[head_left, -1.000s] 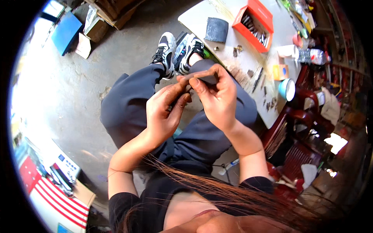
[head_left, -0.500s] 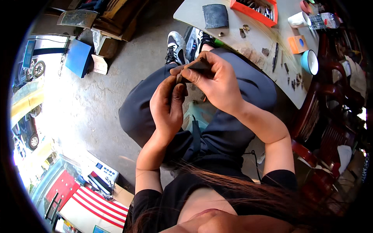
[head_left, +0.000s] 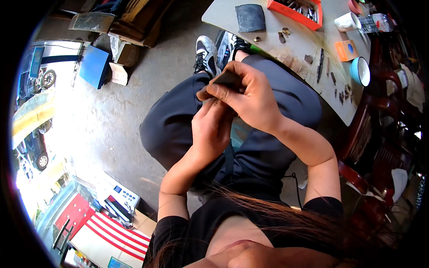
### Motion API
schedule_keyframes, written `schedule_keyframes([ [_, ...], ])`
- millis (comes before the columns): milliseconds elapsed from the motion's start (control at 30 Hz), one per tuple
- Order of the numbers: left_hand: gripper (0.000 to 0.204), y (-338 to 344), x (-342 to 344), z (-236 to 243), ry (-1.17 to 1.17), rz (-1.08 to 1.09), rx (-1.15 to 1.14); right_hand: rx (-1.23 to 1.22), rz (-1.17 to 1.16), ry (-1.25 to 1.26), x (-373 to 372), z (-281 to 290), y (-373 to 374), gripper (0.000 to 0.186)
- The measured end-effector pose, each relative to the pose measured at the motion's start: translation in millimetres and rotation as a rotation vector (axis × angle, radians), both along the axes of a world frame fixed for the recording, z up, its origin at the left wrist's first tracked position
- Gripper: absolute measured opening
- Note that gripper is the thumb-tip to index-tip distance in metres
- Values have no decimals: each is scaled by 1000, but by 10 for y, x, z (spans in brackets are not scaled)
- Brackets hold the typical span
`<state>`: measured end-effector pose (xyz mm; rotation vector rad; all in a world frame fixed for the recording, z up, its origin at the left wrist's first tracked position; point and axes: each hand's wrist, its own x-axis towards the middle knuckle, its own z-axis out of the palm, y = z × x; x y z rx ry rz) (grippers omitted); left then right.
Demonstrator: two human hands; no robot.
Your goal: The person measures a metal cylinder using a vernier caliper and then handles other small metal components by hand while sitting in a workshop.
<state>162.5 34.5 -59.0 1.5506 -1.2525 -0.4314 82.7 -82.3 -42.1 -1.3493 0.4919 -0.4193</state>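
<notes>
Above my lap, my right hand [head_left: 252, 96] is closed, pinching a dark flat piece [head_left: 229, 79] between thumb and fingers; it looks like folded sandpaper. Just below and against it is my left hand [head_left: 211, 127], its back turned up and its fingers curled. The left fingertips meet the right hand's fingers, which hide whatever is between them. The fingers of both hands are stained brown.
At the upper right, a pale table [head_left: 286, 42] bears a dark sheet [head_left: 250, 18], an orange-red box [head_left: 297, 12] of small tools, a black pen-like tool [head_left: 320, 64], several dark chips, a white cup [head_left: 347, 21] and a blue bowl [head_left: 359, 71]. A blue box [head_left: 94, 67] stands on the floor at left.
My left hand has moved right and turned under my right hand. The small dark brown piece seen at its fingertips before is now hidden. The right hand keeps its pinch.
</notes>
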Motion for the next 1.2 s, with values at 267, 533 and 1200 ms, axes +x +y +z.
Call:
schedule_keyframes([
  [267,25,74,129,29,921,-98,1,274,-136,-175,-72,101,-116,19],
  [533,23,149,166,83,1050,-132,-24,518,33,-52,-88,270,-76,23],
  [1200,31,191,202,5,215,-3,-135,513,290,84,-124,263,-150,20],
])
